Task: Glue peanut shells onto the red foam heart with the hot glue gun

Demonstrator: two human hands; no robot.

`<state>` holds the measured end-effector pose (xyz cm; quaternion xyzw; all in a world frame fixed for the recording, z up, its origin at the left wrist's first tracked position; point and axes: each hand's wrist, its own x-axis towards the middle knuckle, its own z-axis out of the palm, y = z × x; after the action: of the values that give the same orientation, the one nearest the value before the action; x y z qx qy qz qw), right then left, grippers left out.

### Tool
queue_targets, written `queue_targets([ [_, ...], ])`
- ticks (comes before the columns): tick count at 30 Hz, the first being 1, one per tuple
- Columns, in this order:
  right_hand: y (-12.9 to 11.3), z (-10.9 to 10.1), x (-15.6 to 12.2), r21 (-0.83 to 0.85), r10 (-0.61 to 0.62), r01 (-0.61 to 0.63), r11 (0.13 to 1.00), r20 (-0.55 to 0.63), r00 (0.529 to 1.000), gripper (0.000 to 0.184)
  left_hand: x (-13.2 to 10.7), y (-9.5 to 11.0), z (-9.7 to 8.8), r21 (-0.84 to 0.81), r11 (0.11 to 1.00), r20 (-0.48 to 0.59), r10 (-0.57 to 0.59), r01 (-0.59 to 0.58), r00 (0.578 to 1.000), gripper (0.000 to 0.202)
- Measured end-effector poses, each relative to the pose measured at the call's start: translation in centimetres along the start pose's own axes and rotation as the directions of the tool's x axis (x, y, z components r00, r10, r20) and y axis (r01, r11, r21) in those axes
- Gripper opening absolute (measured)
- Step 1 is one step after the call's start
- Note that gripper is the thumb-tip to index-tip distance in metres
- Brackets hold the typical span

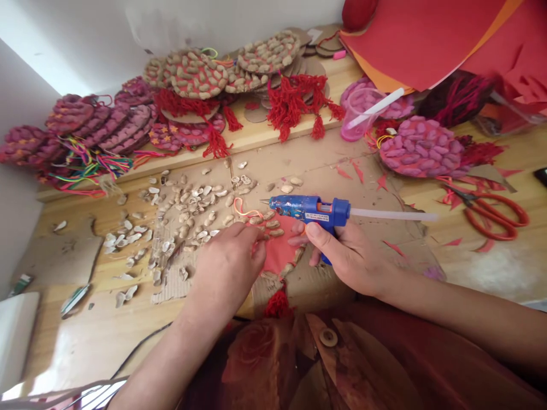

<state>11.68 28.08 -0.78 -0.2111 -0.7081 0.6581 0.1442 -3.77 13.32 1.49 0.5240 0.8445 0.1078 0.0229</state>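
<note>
Item one: a blue hot-glue gun with a pale label (294,209), held in the right hand (342,245), fingers curled about its handle. A translucent white glue stick (393,214) juts from its rear; the metal nozzle points left, above the far edge of the work.

Item two: a flat red disc (280,253), on the brown cardboard sheet (299,154) between the hands, close to the wearer's body. Tan peanut shells (273,230) line part of its rim; the middle is bare. Attached: an orange cord loop (248,212) at the far side, a red yarn tassel (277,304) at the near side.

Item three: the left hand (228,256), back upward, fingers drawn together at the disc's left edge (whether they pinch a shell or only the rim, one cannot tell).

Item four: loose tan peanut shells (196,199), scattered left of the disc, some hollow side up.

Condition: the step in hand appears to be edging the disc with shells, the border perhaps partly done. The next move seems to call for the nozzle brought down to a bare spot, a small bead of glue, and a shell pressed there.
</note>
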Motion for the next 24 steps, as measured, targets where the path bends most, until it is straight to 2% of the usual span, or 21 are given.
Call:
queue_targets([
  [9,-0.15,-0.07,-0.03,-0.037,0.036,-0.036,0.999,-0.015,0.999,0.034,0.2,-0.26,0.48,-0.029,1.0,-0.011,0.002,-0.002,1.0,0.017],
  [24,0.04,0.07,-0.08,0.039,0.065,-0.065,0.997,-0.004,0.998,0.03,0.12,-0.1,0.52,0.025,0.999,0.0,0.023,-0.023,1.0,0.015],
])
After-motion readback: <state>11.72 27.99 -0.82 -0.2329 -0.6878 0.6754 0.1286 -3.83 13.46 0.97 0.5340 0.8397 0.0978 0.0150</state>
